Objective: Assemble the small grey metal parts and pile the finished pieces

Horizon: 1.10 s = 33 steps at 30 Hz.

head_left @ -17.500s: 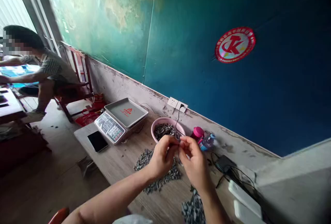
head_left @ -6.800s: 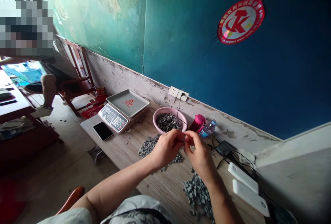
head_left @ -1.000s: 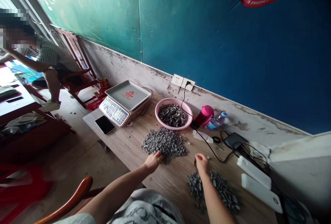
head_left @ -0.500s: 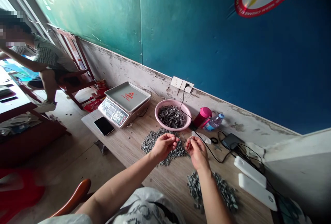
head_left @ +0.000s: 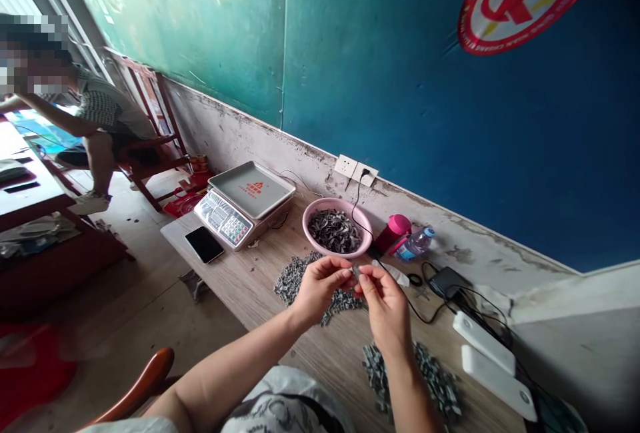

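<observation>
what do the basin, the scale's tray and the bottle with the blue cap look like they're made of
Pink basin: probably plastic, slightly glossy, judging by its moulded-looking rim.
Scale's tray: likely metal, smooth grey with a pale raised edge, though plastic isn't ruled out.
Bottle with the blue cap: clear, shiny plastic by its see-through body.

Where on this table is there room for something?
Bare wood lies between the phone and the left grey pile; the scale's tray is bare too. Crowded: right of the bowl, with pink flask, bottle and black adapter.
</observation>
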Motion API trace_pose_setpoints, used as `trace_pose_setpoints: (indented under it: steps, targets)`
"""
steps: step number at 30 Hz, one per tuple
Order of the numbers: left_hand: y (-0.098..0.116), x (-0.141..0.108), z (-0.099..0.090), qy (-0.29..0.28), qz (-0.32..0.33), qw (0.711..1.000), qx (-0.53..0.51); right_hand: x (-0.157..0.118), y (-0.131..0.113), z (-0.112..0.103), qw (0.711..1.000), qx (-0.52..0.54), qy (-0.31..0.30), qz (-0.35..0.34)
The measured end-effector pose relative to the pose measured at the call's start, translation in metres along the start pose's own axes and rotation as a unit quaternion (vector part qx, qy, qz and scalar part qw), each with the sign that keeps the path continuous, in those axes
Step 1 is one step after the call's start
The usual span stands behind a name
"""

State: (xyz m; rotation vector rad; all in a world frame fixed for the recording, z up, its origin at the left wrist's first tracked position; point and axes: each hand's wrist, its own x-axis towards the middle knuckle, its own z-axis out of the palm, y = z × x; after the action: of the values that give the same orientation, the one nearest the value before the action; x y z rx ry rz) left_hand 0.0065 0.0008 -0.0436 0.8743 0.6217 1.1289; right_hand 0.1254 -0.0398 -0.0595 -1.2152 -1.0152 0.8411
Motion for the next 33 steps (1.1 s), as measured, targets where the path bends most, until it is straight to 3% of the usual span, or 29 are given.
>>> trace_pose_setpoints:
  steps: [6,10,17,24,27,33]
  targets:
    - [0.004,-0.007,0.001,-0.027,0.009,0.998,0.053,-0.006,-0.011,0.000,0.998,-0.043,-0.011,-0.050]
    - [0.008,-0.011,0.002,-0.045,-0.006,0.997,0.069,-0.009,-0.013,-0.002,0.999,-0.025,0.006,-0.028]
    - [0.017,-0.017,0.008,-0.043,-0.092,0.993,-0.053,-0.012,-0.010,-0.010,0.995,0.092,-0.019,0.021]
    - [0.017,-0.019,0.007,-0.063,-0.097,0.988,-0.100,-0.018,-0.017,-0.013,0.982,0.165,-0.074,0.055]
    - [0.017,-0.021,0.008,-0.050,-0.103,0.985,-0.125,-0.019,-0.022,-0.010,0.982,0.163,-0.090,0.038]
    - [0.017,-0.026,0.012,-0.085,-0.074,0.984,-0.136,-0.018,-0.027,0.001,0.984,0.154,-0.090,0.011]
